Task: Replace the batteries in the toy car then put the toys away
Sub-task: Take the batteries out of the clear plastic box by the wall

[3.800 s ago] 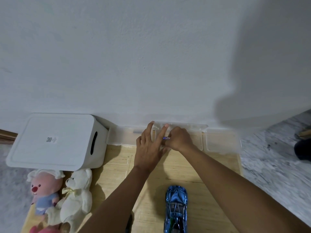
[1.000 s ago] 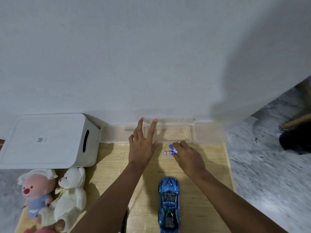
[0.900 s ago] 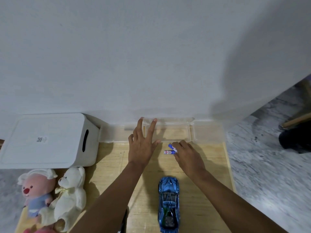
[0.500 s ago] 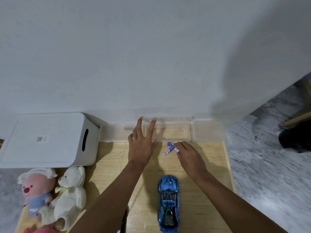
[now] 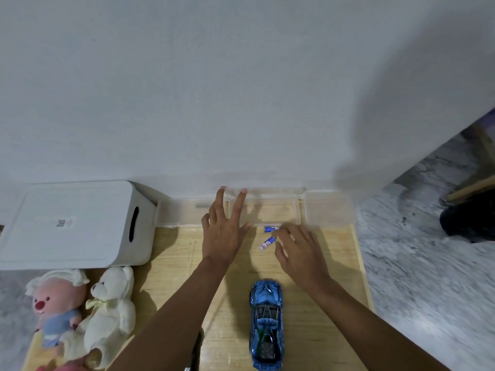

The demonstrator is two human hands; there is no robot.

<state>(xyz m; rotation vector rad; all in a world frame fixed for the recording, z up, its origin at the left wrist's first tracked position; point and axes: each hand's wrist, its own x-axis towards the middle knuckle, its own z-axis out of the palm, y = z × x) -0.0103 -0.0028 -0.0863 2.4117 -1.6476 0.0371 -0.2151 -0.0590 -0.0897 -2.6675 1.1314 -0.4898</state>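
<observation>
A shiny blue toy car [image 5: 265, 325] stands on the wooden board, nose toward the wall. Two small blue-and-white batteries lie on the board in front of the clear tray: one battery [image 5: 271, 229] is level by the tray's edge, the other battery [image 5: 267, 242] lies slanted just below it. My right hand [image 5: 300, 250] hovers palm down beside them, its loosely spread fingertips at their right ends, slightly blurred. My left hand [image 5: 225, 234] lies flat with fingers spread, the fingertips reaching over the rim of the clear plastic tray [image 5: 329, 210].
A white lidded storage box [image 5: 75, 223] with a handle slot stands at the left against the wall. A pink plush [image 5: 53, 303] and a white teddy bear [image 5: 112, 314] lie at the near left. A dark object [image 5: 195, 352] pokes out under my left forearm. Marble floor lies to the right.
My right hand came back from the tray with two batteries and set them on the board. They now lie apart, the lower one turned slantwise. My left hand stayed put.
</observation>
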